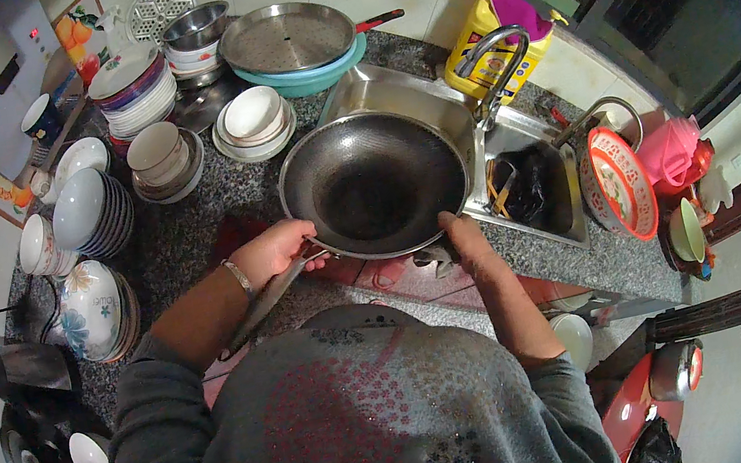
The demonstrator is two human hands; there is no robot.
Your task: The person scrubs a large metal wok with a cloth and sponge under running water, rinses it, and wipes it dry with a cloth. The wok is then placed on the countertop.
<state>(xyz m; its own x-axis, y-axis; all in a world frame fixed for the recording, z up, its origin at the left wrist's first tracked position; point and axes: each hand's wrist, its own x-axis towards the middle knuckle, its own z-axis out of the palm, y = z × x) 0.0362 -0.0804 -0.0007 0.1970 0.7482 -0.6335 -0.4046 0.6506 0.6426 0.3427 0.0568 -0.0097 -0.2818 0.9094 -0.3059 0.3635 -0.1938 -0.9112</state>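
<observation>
A dark wok [373,182] with a steel rim is held in front of me, its inside facing up. My left hand [277,251] grips it where the long handle [268,302] joins the rim; the handle runs back beneath my forearm. On the near right rim, my right hand [467,237] has its thumb on top, with the fingers hidden below. A small grey piece, perhaps a cloth, shows under the wok beside that hand; I cannot tell whether it is held. Behind the wok is the steel double sink [383,91].
Stacked bowls [92,210] and plates [134,94] line the granite counter [225,205] at left. A lidded pan [287,34] rests on basins at the back. The faucet [507,58] rises near a yellow jug [469,54]. An orange-rimmed basin [619,184] leans right of the sink.
</observation>
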